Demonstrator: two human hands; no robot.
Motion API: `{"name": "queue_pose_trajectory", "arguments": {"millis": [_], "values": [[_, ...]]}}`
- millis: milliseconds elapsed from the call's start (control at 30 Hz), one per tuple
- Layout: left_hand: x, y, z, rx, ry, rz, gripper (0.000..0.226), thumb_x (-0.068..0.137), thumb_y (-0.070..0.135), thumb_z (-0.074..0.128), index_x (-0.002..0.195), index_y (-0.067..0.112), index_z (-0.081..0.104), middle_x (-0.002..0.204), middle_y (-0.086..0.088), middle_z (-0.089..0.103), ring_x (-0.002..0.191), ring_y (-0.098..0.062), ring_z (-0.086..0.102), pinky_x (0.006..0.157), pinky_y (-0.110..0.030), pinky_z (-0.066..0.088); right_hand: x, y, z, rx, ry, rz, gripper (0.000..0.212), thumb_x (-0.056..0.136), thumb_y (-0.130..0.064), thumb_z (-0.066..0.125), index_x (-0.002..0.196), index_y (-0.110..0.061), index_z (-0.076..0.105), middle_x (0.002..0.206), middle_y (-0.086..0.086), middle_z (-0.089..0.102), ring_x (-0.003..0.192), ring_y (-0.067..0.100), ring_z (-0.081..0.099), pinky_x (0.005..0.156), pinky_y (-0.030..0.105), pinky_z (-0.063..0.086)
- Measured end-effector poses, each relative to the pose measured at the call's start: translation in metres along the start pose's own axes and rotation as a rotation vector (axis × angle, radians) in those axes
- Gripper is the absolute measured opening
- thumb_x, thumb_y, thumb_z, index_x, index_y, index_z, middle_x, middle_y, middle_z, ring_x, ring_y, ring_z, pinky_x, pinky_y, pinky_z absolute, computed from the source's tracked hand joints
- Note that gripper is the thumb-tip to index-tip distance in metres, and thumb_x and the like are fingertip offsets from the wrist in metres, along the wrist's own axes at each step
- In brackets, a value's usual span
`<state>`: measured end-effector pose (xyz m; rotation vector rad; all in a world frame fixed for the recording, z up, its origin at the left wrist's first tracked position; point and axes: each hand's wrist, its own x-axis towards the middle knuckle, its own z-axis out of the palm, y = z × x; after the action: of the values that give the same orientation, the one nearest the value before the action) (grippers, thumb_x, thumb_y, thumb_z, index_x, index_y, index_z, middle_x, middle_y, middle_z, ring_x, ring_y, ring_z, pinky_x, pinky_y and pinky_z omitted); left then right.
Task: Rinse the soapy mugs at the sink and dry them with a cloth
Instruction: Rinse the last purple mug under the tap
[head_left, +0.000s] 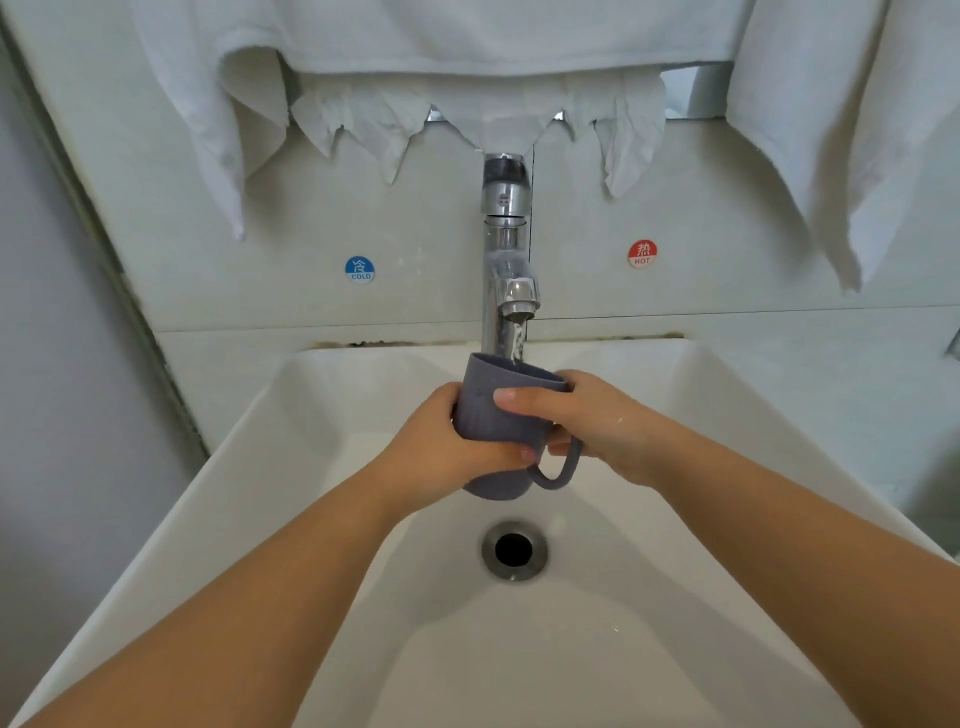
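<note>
A grey-blue mug (493, 421) is held over the white sink (322, 467), its mouth tilted up and away from me under the chrome tap (506, 249). A thin stream of water (517, 340) runs from the spout into the mug. My left hand (436, 457) grips the mug's lower body from the left and beneath. My right hand (587, 421) holds the upper side, thumb across the front wall near the rim. The mug's handle (558, 470) hangs down to the right, below my right hand.
The drain (513, 550) lies open in the basin below the mug. White cloths (244, 104) and crumpled paper towel (467, 109) hang on the wall above the tap. Another white towel (841, 130) hangs at the right. Cold (359, 269) and hot (642, 253) stickers flank the tap.
</note>
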<state>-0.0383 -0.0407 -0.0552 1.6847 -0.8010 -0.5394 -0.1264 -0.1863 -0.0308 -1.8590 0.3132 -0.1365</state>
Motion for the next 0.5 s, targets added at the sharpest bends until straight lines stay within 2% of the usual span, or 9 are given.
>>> {"name": "queue_pose_trajectory", "arguments": {"millis": [100,167,267,400,500], "values": [[-0.001,-0.001,0.000,0.181,0.087,0.030,0.062,0.065,0.018,0.088,0.116,0.026,0.052,0.105,0.010,0.066,0.089,-0.006,0.066,0.069,-0.023,0.058,0.001,-0.002,-0.006,0.085,0.047,0.103,0.057,0.087,-0.068,0.042,0.113,-0.021,0.061,0.111,-0.002,0.069,0.099,0.017,0.065,0.087,0.031,0.050],[-0.003,0.002,-0.002,0.412,0.071,0.046,0.067,0.064,0.022,0.088,0.117,0.031,0.048,0.106,0.012,0.062,0.087,-0.007,0.064,0.068,-0.026,0.058,0.004,0.000,-0.014,0.129,0.162,0.162,0.069,0.086,-0.074,0.030,0.121,-0.020,0.055,0.121,0.003,0.063,0.106,0.022,0.061,0.101,0.042,0.044],[-0.002,0.009,-0.008,0.840,0.081,0.115,0.071,0.064,0.032,0.085,0.123,0.031,0.046,0.113,0.009,0.058,0.098,-0.015,0.058,0.082,-0.038,0.055,0.008,0.011,-0.022,-0.025,0.320,0.174,0.066,0.093,-0.066,0.028,0.131,-0.015,0.047,0.123,0.007,0.058,0.098,0.021,0.061,0.099,0.043,0.044],[0.006,0.021,-0.018,1.385,0.055,0.350,0.075,0.071,0.030,0.074,0.137,0.028,0.037,0.127,0.006,0.052,0.113,-0.021,0.048,0.091,-0.036,0.041,0.010,0.026,-0.028,-0.178,0.386,0.157,0.045,0.095,-0.056,0.038,0.111,-0.015,0.049,0.113,0.009,0.060,0.102,0.026,0.061,0.095,0.043,0.046],[0.012,0.027,-0.032,1.678,0.039,0.464,0.079,0.076,0.023,0.066,0.144,0.026,0.027,0.141,0.005,0.040,0.128,-0.023,0.038,0.103,-0.039,0.033,0.009,0.025,-0.029,-0.230,0.423,0.108,0.035,0.097,-0.044,0.046,0.117,-0.016,0.048,0.119,0.005,0.056,0.100,0.022,0.059,0.084,0.034,0.045]]}}
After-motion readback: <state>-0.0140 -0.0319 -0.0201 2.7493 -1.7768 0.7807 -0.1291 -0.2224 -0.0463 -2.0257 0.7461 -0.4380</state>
